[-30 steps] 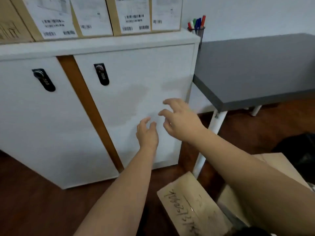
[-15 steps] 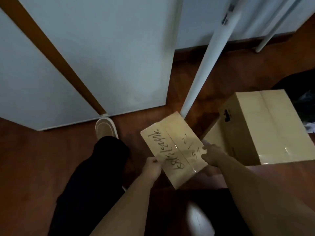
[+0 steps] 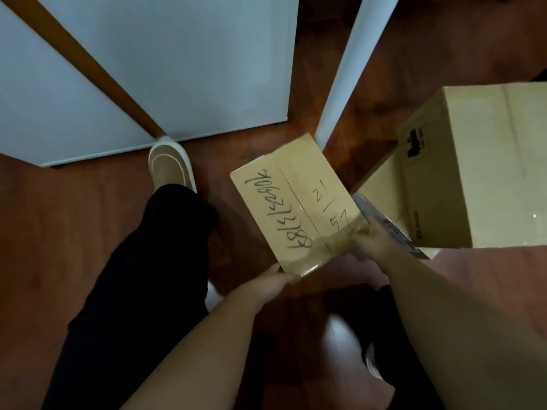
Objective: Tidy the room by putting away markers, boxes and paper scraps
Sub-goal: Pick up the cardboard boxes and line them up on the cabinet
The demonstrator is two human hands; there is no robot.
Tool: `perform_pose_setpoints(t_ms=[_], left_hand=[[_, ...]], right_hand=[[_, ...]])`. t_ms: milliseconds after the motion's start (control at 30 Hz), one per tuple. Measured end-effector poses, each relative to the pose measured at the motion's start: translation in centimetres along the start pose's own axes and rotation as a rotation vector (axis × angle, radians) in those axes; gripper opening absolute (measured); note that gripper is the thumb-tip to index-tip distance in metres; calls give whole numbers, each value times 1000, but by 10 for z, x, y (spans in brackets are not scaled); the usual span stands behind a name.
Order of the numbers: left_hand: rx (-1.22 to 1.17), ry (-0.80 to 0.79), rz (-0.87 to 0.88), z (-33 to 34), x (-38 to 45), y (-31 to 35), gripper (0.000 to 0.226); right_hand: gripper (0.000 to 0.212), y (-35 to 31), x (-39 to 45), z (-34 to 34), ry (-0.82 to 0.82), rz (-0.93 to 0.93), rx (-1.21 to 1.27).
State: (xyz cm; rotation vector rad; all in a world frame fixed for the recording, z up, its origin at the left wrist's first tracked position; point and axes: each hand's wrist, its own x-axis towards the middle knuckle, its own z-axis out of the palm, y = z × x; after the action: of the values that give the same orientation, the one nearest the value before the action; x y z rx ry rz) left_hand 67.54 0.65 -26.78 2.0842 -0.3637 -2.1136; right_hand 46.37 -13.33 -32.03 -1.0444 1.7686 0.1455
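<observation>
Big box (image 3: 485,161): sitting on the floor just right of the small box, nearly touching its right edge.
White cabinet (image 3: 177,63): standing beyond the small box, up and to its left.
White leg (image 3: 340,69): standing just behind the small box's far corner.
Small box (image 3: 296,207): lying low by the floor; its long side is running from the near-left corner away to the far right.
Left hand (image 3: 273,281): curling its grip under the small box's near corner.
Right hand (image 3: 373,241): gripping the small box's right edge, beside the big box.
Nearer hand: both are touching it, so I think a two-hand lift is coming.
</observation>
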Motion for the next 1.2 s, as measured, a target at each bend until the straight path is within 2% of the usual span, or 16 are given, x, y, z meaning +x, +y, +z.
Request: perform_pose_setpoints(t_ms=[100,167,233,267,367,467,533,600,633,767,833,933,1033,1200], left_hand=[[-241,-1,-23,4,-10,8,44],[-353,27,-26,-3,-12,9,43],[-462,69,-21,-14,-16,12,60],[-512,90,-3,-19,-20,15,67],[-584,200,157,-36,-40,34,78],[-629,321,341,-62,-64,50,95],[-659,319,459,-76,-96,67,76],[-641,283,543,-97,-123,82,45],[-651,251,556,-107,-136,90,45],[-575,204,615,-157,-197,117,64],[-478,231,685,-175,-239,131,64],[-374,300,819,-196,-301,145,77],[-275,337,1040,-206,-372,156,46],[-209,395,1289,-212,-478,162,32]], right_hand=[[105,-8,-6,2,-51,121,99],[87,-13,-9,5,-74,122,117],[61,-20,-14,3,-12,97,147],[57,-25,-18,1,36,68,184],[56,-57,-46,-11,85,-27,429],[56,-112,-94,-22,33,-236,567],[48,-145,-125,-29,17,-335,601],[23,-170,-158,-35,-15,-402,595],[20,-180,-174,-38,-44,-435,579],[23,-207,-240,-54,-145,-576,620],[29,-219,-273,-60,-122,-656,684],[44,-240,-321,-69,-85,-773,761],[47,-263,-373,-81,-57,-899,807],[59,-286,-459,-96,85,-1132,842]])
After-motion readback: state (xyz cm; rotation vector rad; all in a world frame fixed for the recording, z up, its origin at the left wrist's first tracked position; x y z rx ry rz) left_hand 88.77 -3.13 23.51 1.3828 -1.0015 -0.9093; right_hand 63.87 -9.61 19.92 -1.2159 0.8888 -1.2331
